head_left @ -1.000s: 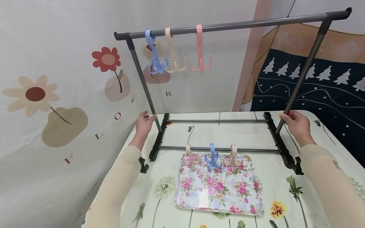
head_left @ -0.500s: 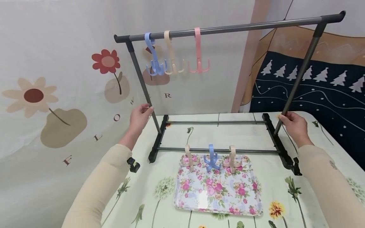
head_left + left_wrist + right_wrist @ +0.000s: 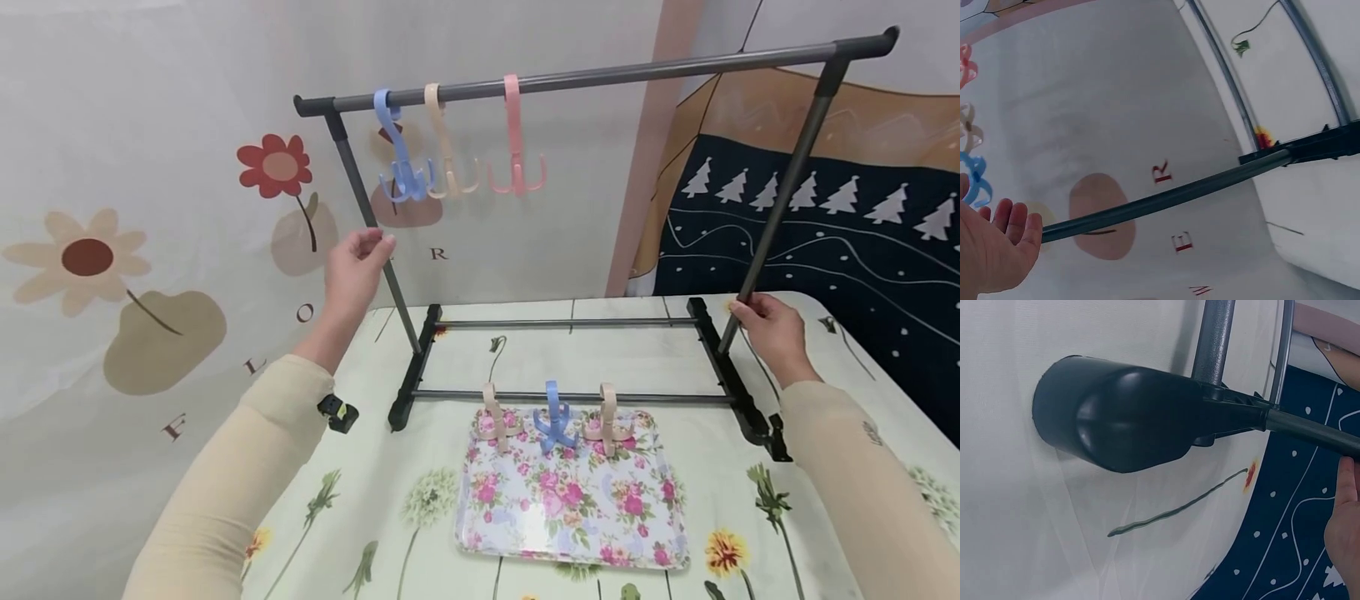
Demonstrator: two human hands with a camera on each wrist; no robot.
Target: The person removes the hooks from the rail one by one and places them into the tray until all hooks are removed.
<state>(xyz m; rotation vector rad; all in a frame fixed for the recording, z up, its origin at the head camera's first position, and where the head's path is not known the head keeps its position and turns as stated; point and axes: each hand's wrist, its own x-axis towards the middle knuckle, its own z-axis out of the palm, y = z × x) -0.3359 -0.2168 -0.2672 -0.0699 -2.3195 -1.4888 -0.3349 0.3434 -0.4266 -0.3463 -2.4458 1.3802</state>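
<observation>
A dark grey clothes rack (image 3: 600, 77) stands on the table, its top bar sloping up to the right in the head view. My left hand (image 3: 354, 271) is at the rack's left post (image 3: 396, 292), fingers loosely bent; in the left wrist view the post's visible end meets the fingers (image 3: 1017, 228). My right hand (image 3: 776, 333) pinches the lower right post (image 3: 780, 204) between thumb and fingers. From the top bar hang a blue four-prong hook (image 3: 405, 167), a beige hook (image 3: 447, 158) and a pink hook (image 3: 515, 142).
A flowered tray (image 3: 570, 517) lies in front of the rack. Along its far edge are a beige hook (image 3: 495, 421), a blue hook (image 3: 553, 425) and another beige hook (image 3: 608, 425). A printed curtain (image 3: 187, 100) is close on the left; the table (image 3: 420, 575) has a flowered cloth.
My left hand has slid upward along the left post, from near its foot to about mid-height. The right hand stays at the right post. The hooks hang as before.
</observation>
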